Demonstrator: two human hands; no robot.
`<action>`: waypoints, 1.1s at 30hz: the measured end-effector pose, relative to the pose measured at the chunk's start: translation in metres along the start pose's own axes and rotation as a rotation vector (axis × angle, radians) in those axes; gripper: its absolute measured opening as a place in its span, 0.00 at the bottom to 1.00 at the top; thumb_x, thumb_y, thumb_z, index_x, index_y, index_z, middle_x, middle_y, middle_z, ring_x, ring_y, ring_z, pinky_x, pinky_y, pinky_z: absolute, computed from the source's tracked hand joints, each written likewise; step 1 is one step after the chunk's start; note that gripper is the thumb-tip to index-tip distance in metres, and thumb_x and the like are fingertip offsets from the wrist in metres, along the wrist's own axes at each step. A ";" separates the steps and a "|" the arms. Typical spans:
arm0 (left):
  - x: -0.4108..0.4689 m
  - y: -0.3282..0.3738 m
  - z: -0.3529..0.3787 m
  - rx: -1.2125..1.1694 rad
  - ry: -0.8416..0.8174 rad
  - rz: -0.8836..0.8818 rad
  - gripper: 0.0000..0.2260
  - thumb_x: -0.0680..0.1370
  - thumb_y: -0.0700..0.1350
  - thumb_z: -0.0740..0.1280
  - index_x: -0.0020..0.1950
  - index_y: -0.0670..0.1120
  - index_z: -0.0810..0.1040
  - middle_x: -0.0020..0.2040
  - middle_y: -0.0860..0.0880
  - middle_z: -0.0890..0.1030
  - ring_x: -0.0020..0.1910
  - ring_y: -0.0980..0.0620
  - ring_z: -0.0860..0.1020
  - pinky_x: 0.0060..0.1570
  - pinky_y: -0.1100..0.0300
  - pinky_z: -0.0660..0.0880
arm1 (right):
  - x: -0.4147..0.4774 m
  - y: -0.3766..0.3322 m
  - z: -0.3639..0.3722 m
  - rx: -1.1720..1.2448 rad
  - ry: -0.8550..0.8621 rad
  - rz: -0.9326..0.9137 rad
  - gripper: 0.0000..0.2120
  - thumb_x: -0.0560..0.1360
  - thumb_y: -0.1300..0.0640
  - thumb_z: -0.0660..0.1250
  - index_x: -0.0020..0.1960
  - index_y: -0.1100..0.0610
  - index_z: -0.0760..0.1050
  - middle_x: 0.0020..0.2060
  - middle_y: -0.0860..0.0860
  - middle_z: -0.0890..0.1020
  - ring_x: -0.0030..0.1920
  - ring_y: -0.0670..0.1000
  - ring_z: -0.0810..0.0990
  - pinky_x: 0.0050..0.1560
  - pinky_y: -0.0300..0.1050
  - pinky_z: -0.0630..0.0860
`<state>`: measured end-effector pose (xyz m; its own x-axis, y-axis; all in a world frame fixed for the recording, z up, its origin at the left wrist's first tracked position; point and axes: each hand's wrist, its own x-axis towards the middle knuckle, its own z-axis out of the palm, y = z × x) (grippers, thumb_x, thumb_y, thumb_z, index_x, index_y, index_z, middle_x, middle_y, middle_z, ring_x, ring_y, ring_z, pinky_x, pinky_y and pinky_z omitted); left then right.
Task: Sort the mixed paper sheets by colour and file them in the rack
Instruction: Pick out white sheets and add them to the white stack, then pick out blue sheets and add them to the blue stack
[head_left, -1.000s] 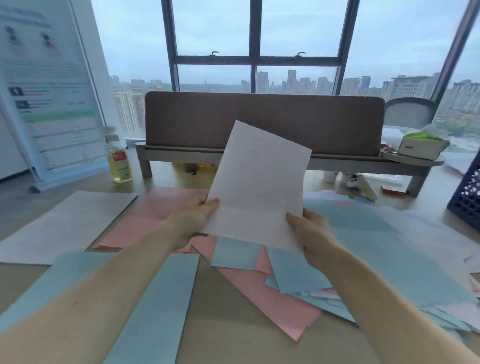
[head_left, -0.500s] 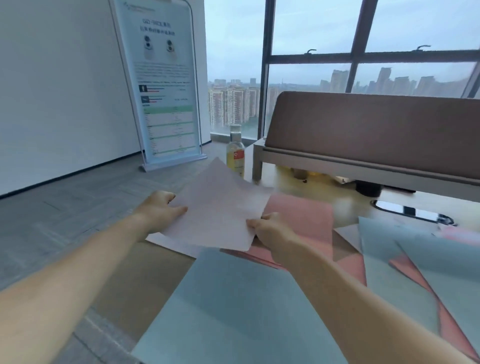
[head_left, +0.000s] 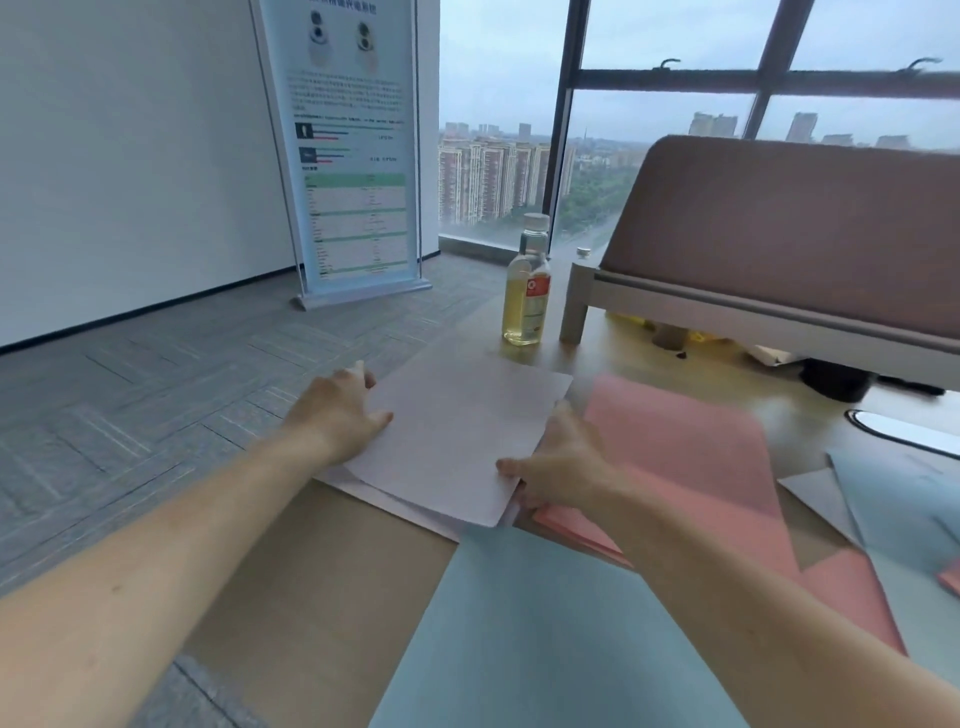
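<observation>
Both hands held a plain white paper sheet by its opposite edges, low over the far left corner of the light wooden table. The left hand gripped the sheet's left edge with the thumb lying on top, and the right hand gripped the near right corner, thumb likewise pressed on the upper face; the fingers beneath were hidden by the paper. The sheet lay nearly flat over a small pile of white sheets, whose edges showed under its near side. Just to the right of it sat a stack of pink paper sheets, and a large pale blue sheet lay nearest the person. More pale blue sheets overlapped at the right edge. Beyond the white sheet stood a clear plastic bottle of yellow liquid, beside a brown padded desk divider. A tall printed banner stand stood on the floor by the window.
</observation>
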<state>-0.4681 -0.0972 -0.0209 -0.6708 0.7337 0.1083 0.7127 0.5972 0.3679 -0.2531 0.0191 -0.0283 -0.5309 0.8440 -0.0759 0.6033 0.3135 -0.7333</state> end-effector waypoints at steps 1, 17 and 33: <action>-0.002 0.001 0.000 0.087 0.026 0.024 0.28 0.76 0.56 0.72 0.71 0.48 0.68 0.67 0.44 0.75 0.65 0.43 0.74 0.61 0.50 0.73 | -0.001 -0.001 -0.005 -0.196 0.045 -0.067 0.25 0.69 0.53 0.77 0.58 0.60 0.70 0.38 0.53 0.81 0.38 0.55 0.82 0.34 0.47 0.78; 0.030 0.038 0.036 0.197 -0.231 0.161 0.26 0.83 0.60 0.57 0.80 0.53 0.62 0.81 0.49 0.60 0.79 0.49 0.59 0.77 0.54 0.56 | 0.036 0.000 0.009 -0.490 0.098 -0.279 0.15 0.77 0.54 0.67 0.60 0.62 0.79 0.57 0.59 0.81 0.60 0.60 0.78 0.58 0.50 0.77; -0.105 0.262 0.063 -0.308 -0.362 0.495 0.14 0.80 0.56 0.67 0.60 0.49 0.82 0.55 0.51 0.82 0.51 0.51 0.79 0.50 0.58 0.75 | -0.095 0.137 -0.168 -0.397 0.254 -0.058 0.19 0.77 0.44 0.67 0.62 0.54 0.78 0.56 0.49 0.82 0.56 0.51 0.79 0.58 0.45 0.75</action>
<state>-0.1981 0.0030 0.0060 -0.1319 0.9906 0.0356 0.7905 0.0835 0.6067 -0.0196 0.0551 -0.0081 -0.4376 0.8846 0.1614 0.7842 0.4633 -0.4127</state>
